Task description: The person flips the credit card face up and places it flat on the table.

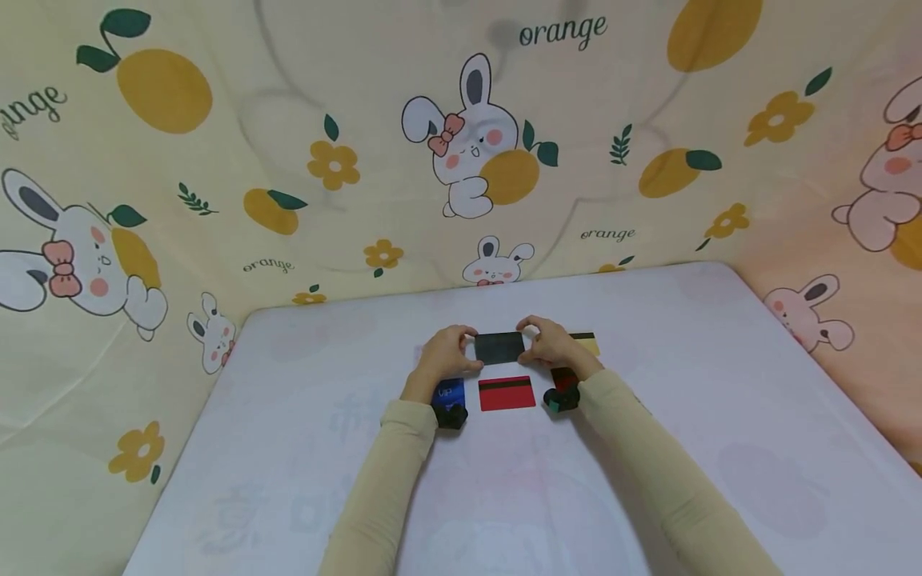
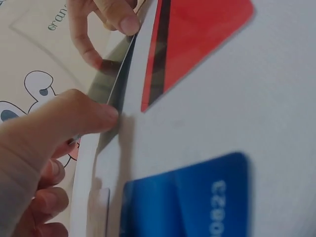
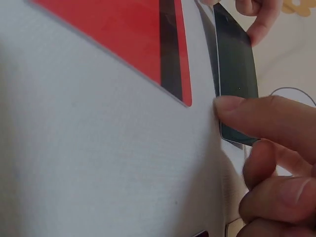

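Rabbit-and-orange print cloth (image 1: 475,144) behind a pale tabletop (image 1: 519,488). Dark card (image 1: 499,348) just beyond the red card (image 1: 507,395), apparently tilted and raised. Left hand (image 1: 448,352) and right hand (image 1: 551,344) at opposite ends, fingers and thumbs clamped on its edges. Judgement: light, even pressure, matched hands; a low left wrist could nudge the blue card (image 1: 450,392).

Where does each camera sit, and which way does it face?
Head: on the head, looking forward and down at the table and dark card; left hand, right hand and sleeves show.
Left wrist: worn there, looking at the dark card and blue card; both hands' fingers show.
Right wrist: worn there, looking at the dark card and red card; both hands show.
Shared by both wrist views: dark card, red card.
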{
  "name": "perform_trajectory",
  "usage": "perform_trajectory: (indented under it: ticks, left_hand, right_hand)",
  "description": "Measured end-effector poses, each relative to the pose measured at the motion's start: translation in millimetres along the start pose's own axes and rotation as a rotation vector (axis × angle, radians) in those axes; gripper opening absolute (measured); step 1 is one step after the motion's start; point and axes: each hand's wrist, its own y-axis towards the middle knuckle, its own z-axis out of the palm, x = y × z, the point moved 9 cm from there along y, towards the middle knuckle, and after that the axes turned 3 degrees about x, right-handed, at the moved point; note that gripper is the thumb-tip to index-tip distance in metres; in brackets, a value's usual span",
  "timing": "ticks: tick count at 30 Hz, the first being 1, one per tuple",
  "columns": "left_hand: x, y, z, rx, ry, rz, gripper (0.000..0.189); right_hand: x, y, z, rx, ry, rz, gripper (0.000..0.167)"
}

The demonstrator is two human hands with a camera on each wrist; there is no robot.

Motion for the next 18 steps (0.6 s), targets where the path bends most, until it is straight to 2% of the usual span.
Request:
perform_trajectory:
  ticks: [9, 18]
  left_hand:
    - [-1.1, -3.4, -3.1, -0.044, 0.002, 0.03, 0.054]
    - [-1.4, -9.0, -8.9, -0.086, -0.076, 0.053, 0.057]
  right_hand:
    - [3, -3.5, -1, -0.009, -0.125, -0.048, 0.067]
    - [9, -13.5, -7, -0.028, -0.004, -0.073, 0.067]
